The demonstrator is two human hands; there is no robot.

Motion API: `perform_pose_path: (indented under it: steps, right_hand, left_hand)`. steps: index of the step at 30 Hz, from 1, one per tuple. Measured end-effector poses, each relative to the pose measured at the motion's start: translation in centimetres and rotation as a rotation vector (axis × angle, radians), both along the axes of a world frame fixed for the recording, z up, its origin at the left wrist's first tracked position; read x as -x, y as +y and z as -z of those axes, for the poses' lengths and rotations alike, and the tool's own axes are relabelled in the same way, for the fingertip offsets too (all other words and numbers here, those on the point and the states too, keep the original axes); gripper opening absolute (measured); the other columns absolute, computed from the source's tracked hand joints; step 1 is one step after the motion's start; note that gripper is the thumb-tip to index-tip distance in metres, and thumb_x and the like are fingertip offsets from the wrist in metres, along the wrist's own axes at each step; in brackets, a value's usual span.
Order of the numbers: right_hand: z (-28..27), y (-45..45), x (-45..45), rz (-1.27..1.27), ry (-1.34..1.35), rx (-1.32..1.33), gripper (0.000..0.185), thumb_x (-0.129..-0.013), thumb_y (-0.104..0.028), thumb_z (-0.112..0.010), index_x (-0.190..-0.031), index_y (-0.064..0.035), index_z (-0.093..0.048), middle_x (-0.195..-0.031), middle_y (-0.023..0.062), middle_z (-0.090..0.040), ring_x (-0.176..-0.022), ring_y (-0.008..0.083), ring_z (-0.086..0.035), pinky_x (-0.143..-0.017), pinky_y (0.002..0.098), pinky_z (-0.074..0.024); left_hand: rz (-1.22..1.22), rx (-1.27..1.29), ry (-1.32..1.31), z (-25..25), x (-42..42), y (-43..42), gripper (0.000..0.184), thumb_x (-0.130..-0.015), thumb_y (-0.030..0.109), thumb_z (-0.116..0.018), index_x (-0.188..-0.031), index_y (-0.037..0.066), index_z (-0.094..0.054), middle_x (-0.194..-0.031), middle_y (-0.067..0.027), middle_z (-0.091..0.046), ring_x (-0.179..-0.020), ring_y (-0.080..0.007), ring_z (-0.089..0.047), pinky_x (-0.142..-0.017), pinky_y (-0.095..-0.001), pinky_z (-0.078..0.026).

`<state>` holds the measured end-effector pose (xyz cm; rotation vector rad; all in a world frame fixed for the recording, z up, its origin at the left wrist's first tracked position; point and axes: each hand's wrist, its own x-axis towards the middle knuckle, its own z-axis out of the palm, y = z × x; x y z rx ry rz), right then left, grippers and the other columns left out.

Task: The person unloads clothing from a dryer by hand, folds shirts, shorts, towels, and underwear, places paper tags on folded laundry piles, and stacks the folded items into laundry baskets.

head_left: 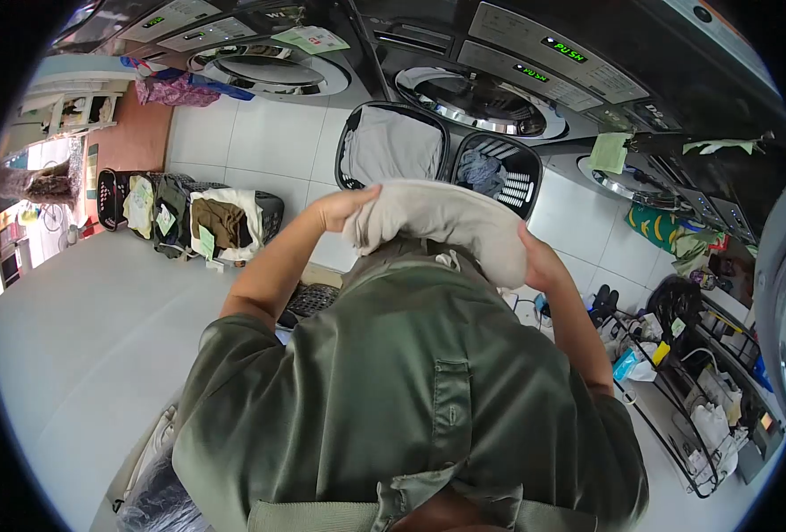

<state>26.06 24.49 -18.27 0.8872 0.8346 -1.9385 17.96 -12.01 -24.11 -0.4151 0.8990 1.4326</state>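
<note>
A light beige cloth (446,217) is stretched between my two hands in front of my waist, bunched into a thick curved band. My left hand (349,209) grips its left end, with the fingers partly hidden behind the fabric. At the right end my right hand (539,259) is closed on the cloth, its fingertips also out of sight. Just beyond the cloth stands a black basket (347,146) holding grey fabric (395,146). Beside it is a second black basket (533,168) with blue-grey cloth (482,171) inside.
Front-loading machines (473,97) line the far side. Several baskets of clothes (220,220) stand at the left, near a grey surface (82,319). A black wire rack (668,430) with bags and small items is at the right. Black shoes (602,301) lie near it.
</note>
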Motion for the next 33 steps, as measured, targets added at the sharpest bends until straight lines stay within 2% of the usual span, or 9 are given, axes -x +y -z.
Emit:
perform_pose_path:
  steps: [5, 8, 10, 14, 17, 21, 24, 27, 33]
  right_hand:
    - [0.9, -12.1, 4.0, -0.131, 0.168, 0.155, 0.056, -0.091, -0.045, -0.035, -0.13, -0.0051, -0.032, -0.127, 0.0095, -0.043, -0.114, 0.0212, -0.044, -0.097, 0.0361, -0.0336]
    - [4.4, -21.8, 5.3, -0.334, 0.505, -0.013, 0.071, -0.089, -0.044, -0.041, -0.137, -0.0018, -0.011, -0.143, 0.0117, -0.011, -0.132, 0.0224, -0.009, -0.106, 0.0344, -0.0097]
    - [4.1, -24.3, 6.2, -0.662, 0.731, -0.248, 0.069, -0.088, -0.04, -0.044, -0.137, -0.0019, -0.012, -0.142, 0.0171, -0.014, -0.131, 0.0255, -0.014, -0.106, 0.0349, -0.0135]
    - [-2.6, -19.8, 11.5, -0.89, 1.273, -0.383, 0.047, -0.083, -0.027, -0.056, -0.122, -0.0039, -0.045, -0.128, 0.0188, -0.041, -0.118, 0.0293, -0.04, -0.1, 0.0346, -0.0293]
    - [-17.2, -12.2, 18.8, -0.421, 1.519, -0.595, 0.029, -0.076, -0.017, -0.064, -0.103, -0.0059, -0.06, -0.114, 0.014, -0.053, -0.106, 0.023, -0.051, -0.087, 0.0334, -0.0423]
    - [-33.1, -0.5, 30.3, 0.264, 2.014, -2.254, 0.04, -0.072, -0.024, -0.065, -0.106, -0.0059, -0.055, -0.111, 0.0117, -0.055, -0.104, 0.0279, -0.05, -0.089, 0.0376, -0.0382]
    - [-36.0, 6.7, 37.2, -0.186, 1.014, -2.899, 0.046, -0.073, -0.027, -0.063, -0.113, -0.0062, -0.052, -0.121, 0.0118, -0.049, -0.112, 0.0305, -0.044, -0.093, 0.039, -0.0348]
    - [-36.4, 14.3, 42.1, -0.812, 0.351, -2.791, 0.048, -0.076, -0.033, -0.058, -0.119, -0.0118, -0.05, -0.128, 0.0155, -0.042, -0.118, 0.0346, -0.039, -0.097, 0.0422, -0.0326]
    - [-45.2, 12.0, 32.1, 0.805, 1.61, -1.701, 0.038, -0.079, -0.032, -0.059, -0.101, -0.0005, -0.059, -0.096, 0.0154, -0.062, -0.091, 0.0243, -0.058, -0.078, 0.0318, -0.0428]
  left_hand:
    - [-0.352, -0.165, 0.086, -0.1, 4.7, -1.3, 0.07, -0.083, 0.052, -0.046, -0.131, 0.003, -0.031, -0.128, -0.0138, -0.042, -0.114, -0.0226, -0.046, -0.096, -0.0361, -0.036]
    - [-0.513, 0.136, 0.261, 6.5, 6.4, -4.5, 0.075, -0.083, 0.051, -0.048, -0.134, 0.001, -0.023, -0.136, -0.0147, -0.033, -0.123, -0.0241, -0.035, -0.098, -0.0373, -0.032]
    - [-0.428, 0.794, 0.51, 7.1, 5.9, -5.2, 0.08, -0.082, 0.05, -0.05, -0.137, 0.003, -0.015, -0.139, -0.0166, -0.024, -0.127, -0.0286, -0.027, -0.101, -0.0384, -0.027]
    - [-0.304, 1.092, 0.9, 13.5, 3.7, -9.8, 0.073, -0.085, 0.055, -0.035, -0.136, 0.005, -0.021, -0.132, -0.0229, -0.034, -0.121, -0.0338, -0.037, -0.098, -0.035, -0.031]
    - [-0.362, 0.953, 0.843, 13.0, 0.7, -8.8, 0.063, -0.082, 0.032, -0.056, -0.131, 0.0, -0.032, -0.133, -0.0208, -0.035, -0.124, -0.0289, -0.034, -0.099, -0.0348, -0.029]
    - [-0.064, 1.195, 0.965, 11.5, -3.2, -8.6, 0.057, -0.076, 0.03, -0.061, -0.12, -0.001, -0.044, -0.126, -0.0231, -0.041, -0.117, -0.0356, -0.04, -0.096, -0.0374, -0.034]
    - [-0.039, 1.171, 0.97, 10.0, -4.9, -8.0, 0.053, -0.075, 0.029, -0.062, -0.117, -0.001, -0.048, -0.123, -0.0228, -0.045, -0.113, -0.0345, -0.044, -0.094, -0.0381, -0.036]
    - [0.0, 1.095, 0.894, 7.2, -5.0, -6.5, 0.047, -0.075, 0.028, -0.061, -0.111, -0.001, -0.053, -0.106, -0.0218, -0.057, -0.101, -0.0331, -0.054, -0.088, -0.037, -0.041]
    - [-0.279, 0.728, 1.185, 3.8, 2.5, -0.3, 0.044, -0.078, 0.032, -0.059, -0.105, -0.003, -0.055, -0.1, -0.0188, -0.061, -0.098, -0.0284, -0.057, -0.084, -0.033, -0.043]
